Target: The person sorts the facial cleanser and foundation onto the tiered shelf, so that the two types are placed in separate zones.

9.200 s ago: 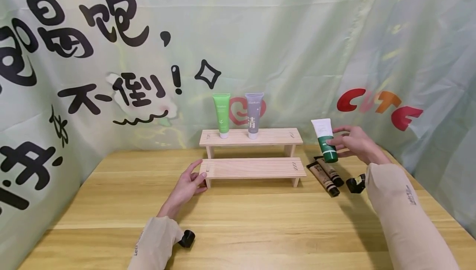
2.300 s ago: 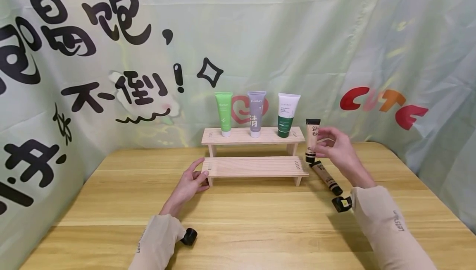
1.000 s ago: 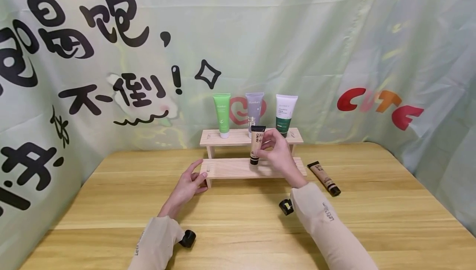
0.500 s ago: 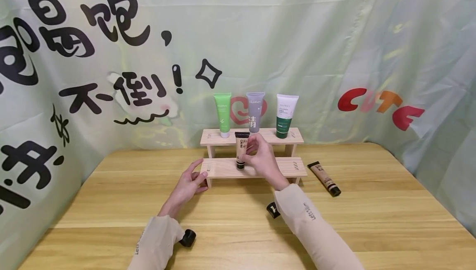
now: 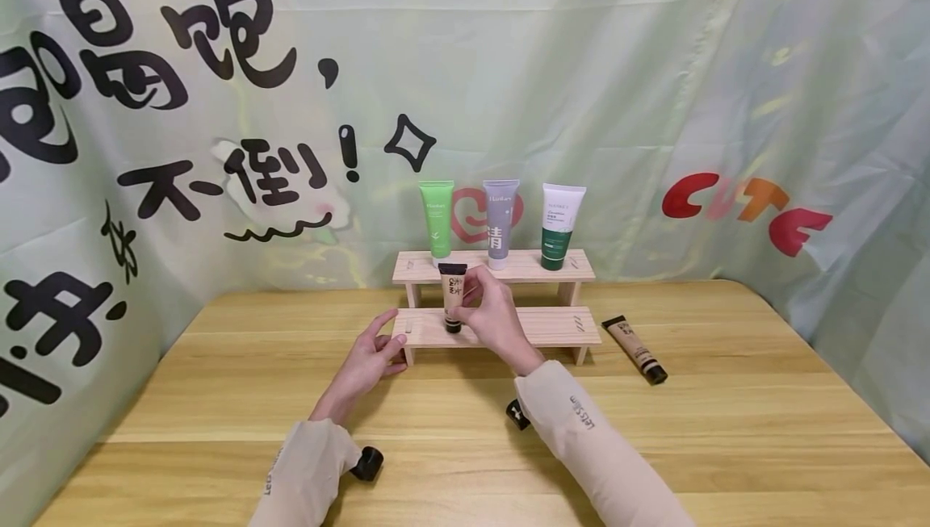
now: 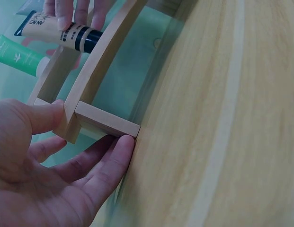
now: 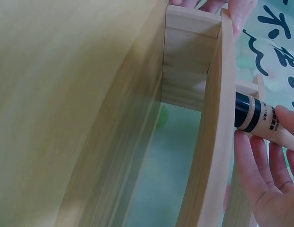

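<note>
In the head view, my right hand (image 5: pixel 496 317) pinches a beige squeeze tube (image 5: pixel 452 293) with black ends, between thumb and fingers. The tube stands upright, cap down, at the left part of the front wooden display shelf (image 5: pixel 530 324). In the right wrist view the black cap (image 7: pixel 242 111) is right at the shelf's surface. My left hand (image 5: pixel 366 356) holds the left end of that shelf. The left wrist view has its thumb at the shelf's top and fingertips (image 6: pixel 123 144) against the shelf leg (image 6: pixel 109 118).
On the rear shelf (image 5: pixel 465 262) stand a green tube (image 5: pixel 437 216), a purple tube (image 5: pixel 501 212) and a white-and-green tube (image 5: pixel 558 224). A second beige tube (image 5: pixel 634 349) lies on the wooden table (image 5: pixel 436 446), right of the shelves. A printed curtain (image 5: pixel 617 91) hangs behind.
The white-and-green tube went onto the rear shelf. My right hand then took one beige tube from the table and brought it left over the front shelf and down. My left hand has stayed put.
</note>
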A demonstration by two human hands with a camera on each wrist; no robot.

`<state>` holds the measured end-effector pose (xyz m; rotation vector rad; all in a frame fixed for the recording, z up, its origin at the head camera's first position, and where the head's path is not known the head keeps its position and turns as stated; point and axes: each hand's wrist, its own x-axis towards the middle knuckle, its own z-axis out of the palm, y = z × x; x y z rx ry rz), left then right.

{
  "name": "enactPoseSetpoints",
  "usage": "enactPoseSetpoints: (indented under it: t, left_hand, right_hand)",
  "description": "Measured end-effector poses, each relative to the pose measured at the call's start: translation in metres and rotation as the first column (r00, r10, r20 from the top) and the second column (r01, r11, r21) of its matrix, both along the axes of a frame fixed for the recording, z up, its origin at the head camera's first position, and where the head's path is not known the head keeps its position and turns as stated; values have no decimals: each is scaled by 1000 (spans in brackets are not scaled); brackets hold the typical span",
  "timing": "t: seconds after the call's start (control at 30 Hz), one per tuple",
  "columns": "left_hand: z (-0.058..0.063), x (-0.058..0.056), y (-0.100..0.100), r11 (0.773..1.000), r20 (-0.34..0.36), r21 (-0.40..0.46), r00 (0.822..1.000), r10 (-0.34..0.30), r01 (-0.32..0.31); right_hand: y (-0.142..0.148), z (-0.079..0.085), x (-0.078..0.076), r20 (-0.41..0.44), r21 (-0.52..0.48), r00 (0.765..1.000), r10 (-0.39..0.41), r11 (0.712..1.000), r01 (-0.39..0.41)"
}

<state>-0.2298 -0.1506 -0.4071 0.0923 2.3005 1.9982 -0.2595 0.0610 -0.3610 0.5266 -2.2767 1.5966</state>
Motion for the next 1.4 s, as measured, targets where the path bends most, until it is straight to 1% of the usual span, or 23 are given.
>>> enactPoseSetpoints:
  t: [0.23, 0.47, 0.6, 0.67, 0.73, 0.83, 1.07, 1.4]
  left_hand:
    - [-1, -1, 1, 1000, 6, -4, 1000, 9, -9]
    - [0, 0, 1, 1000, 2, -6, 1000, 12, -12]
    - [0, 0, 2, 1000, 0, -3, 1000, 6, -6]
    - [0, -1, 2, 1000, 3, -6, 1000, 7, -7]
    - [0, -1, 2, 1000, 7, -7, 1000, 7, -7]
    - [0, -1, 1, 1000, 12, -9, 1000, 9, -9]
    - [0, -1, 1, 1000, 6, -7, 1000, 6, -6]
    - [0, -2, 1, 1000, 2, -3, 1000, 2, -2]
  right_hand:
    - [0, -2, 1, -11, 27, 1000, 24, 999, -24]
    - [4, -2, 2, 15, 69, 996, 84, 994, -85]
    - [12, -2, 3, 42, 47, 992, 116, 992, -118]
    - [17, -1, 5, 60, 31, 991, 119, 992, -121]
    - [24, 0, 5, 75, 27, 990, 116, 993, -118]
    - [35, 1, 5, 95, 48, 992, 84, 995, -89]
    - [59, 1, 6, 108, 84, 994, 30, 996, -39]
    - [98, 1, 8, 123, 85, 992, -20, 996, 9]
